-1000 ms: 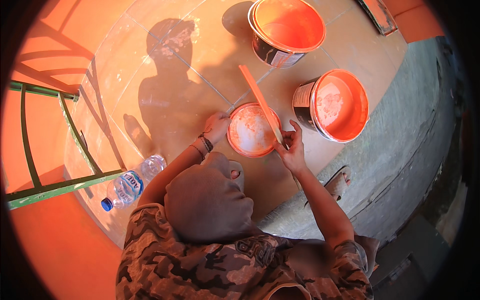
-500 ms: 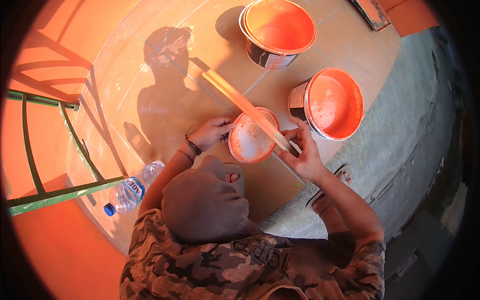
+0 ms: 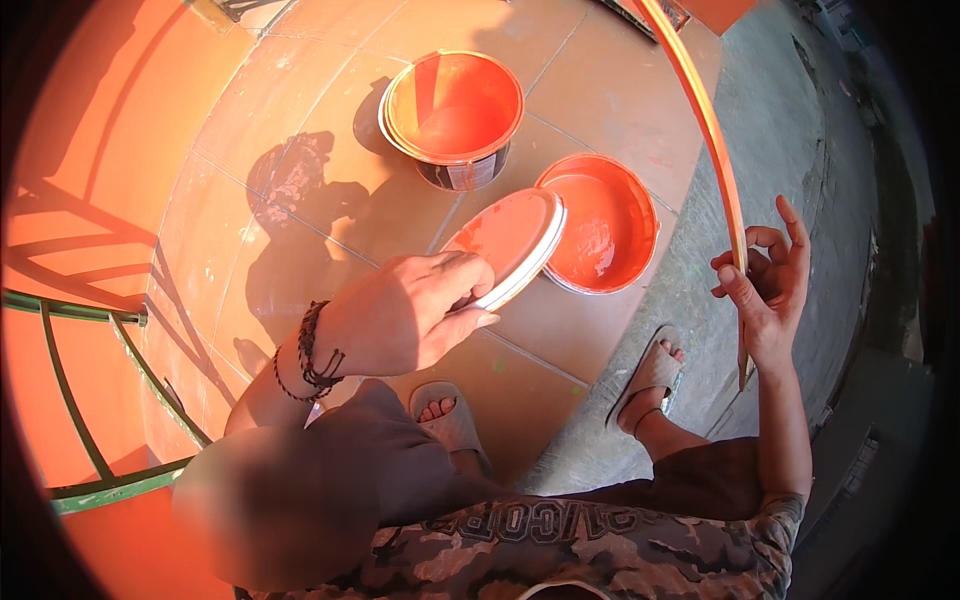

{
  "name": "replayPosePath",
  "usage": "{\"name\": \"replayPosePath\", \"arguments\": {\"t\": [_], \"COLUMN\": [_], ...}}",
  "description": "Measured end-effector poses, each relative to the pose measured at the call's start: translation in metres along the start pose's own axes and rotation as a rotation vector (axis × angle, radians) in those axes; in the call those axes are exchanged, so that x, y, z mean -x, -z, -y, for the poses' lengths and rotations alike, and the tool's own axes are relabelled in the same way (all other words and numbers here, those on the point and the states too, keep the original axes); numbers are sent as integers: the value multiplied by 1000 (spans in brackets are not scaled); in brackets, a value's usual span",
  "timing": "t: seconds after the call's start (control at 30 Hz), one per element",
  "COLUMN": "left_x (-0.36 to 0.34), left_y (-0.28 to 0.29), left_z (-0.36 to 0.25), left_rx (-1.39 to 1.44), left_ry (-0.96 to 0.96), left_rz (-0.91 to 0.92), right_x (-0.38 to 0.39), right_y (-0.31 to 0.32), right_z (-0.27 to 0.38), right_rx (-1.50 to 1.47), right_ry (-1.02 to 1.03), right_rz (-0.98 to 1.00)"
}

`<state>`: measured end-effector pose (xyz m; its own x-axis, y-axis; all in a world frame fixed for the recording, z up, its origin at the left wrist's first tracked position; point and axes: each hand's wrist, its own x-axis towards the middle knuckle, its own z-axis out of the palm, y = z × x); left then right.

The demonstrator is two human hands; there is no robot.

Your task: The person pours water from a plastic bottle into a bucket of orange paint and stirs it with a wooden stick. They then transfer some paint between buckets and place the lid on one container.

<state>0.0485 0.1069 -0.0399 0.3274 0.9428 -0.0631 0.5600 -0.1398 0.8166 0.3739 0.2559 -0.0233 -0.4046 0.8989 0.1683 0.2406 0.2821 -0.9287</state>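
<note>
My left hand [image 3: 410,305] grips the near edge of a round paint lid [image 3: 505,232], fingers on top and thumb below. The lid is tilted, its face coated with orange paint and its white rim turned toward the nearer paint bucket [image 3: 650,240]. Its far edge overlaps that bucket's rim; whether they touch I cannot tell. At the right, my right hand [image 3: 768,285] pinches a long wooden stick [image 3: 712,130], painted orange, near its lower end. The stick stands steeply, its upper end running out of view. Behind the lid is a second bucket [image 3: 467,174] with orange paint inside.
A green metal frame [image 3: 120,488] stands at the left by an orange wall [image 3: 60,350]. The tiled floor [image 3: 220,250] meets grey concrete [image 3: 790,130] on the right. My sandalled feet [image 3: 655,375] are below the buckets. A dark-edged tray-like object [image 3: 668,15] lies at the far edge.
My left hand has raised and tilted the lid toward the nearer bucket. My right hand has moved the stick off the lid and out to the right, now steeply upright. The view has shifted.
</note>
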Motion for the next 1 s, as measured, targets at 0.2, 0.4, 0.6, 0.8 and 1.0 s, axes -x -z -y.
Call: {"name": "replayPosePath", "arguments": {"t": [0.2,0.4,0.6,0.8,1.0], "left_x": [-111,-128,-126,-130,-137], "left_y": [-77,-125,-135,-121,-90], "left_z": [-5,21,31,47,34], "left_rx": [-779,-847,-848,-607,-601], "left_ry": [-353,-337,-398,-390,-205], "left_rz": [-22,72,29,-20,94], "right_x": [-8,0,-3,-7,-13], "right_y": [5,12,14,6,6], "right_z": [5,2,3,0,-4], "right_rx": [9,-37,-19,-114,-154], "right_ry": [-9,-62,-113,-153,-173], "right_rz": [-102,-93,-65,-4,26]}}
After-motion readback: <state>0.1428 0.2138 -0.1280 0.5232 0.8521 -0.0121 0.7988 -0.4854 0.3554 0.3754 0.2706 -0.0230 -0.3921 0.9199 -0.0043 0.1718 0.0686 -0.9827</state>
